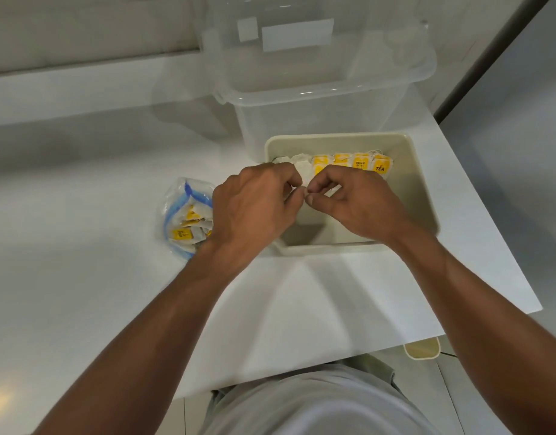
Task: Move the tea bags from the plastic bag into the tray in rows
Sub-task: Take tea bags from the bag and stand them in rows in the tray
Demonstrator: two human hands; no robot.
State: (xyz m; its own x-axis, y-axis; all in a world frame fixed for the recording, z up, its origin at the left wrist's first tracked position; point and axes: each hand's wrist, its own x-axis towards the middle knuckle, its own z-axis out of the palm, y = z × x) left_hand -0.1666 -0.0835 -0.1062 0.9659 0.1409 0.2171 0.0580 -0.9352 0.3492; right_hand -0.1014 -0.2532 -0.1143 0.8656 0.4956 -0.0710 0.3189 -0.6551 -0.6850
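Grey shirt (317, 403) fills the bottom of my feed; over the white counter (82, 215) the left hand (254, 208) and right hand (355, 202) meet, curled fingertips pinching one white paper tea bag (303, 177) above the cream rectangular plastic tray (424, 189); a row of yellow-tagged tea bags (352, 163) lines its far wall; the clear blue-zipped plastic bag (189, 215), more inside, lies just left.

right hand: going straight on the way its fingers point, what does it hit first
Its fingers point left, so the right hand would almost at once meet the left hand, fingertips just opposite over the tray. Both seem to pinch something small and white between them, probably a tea bag.
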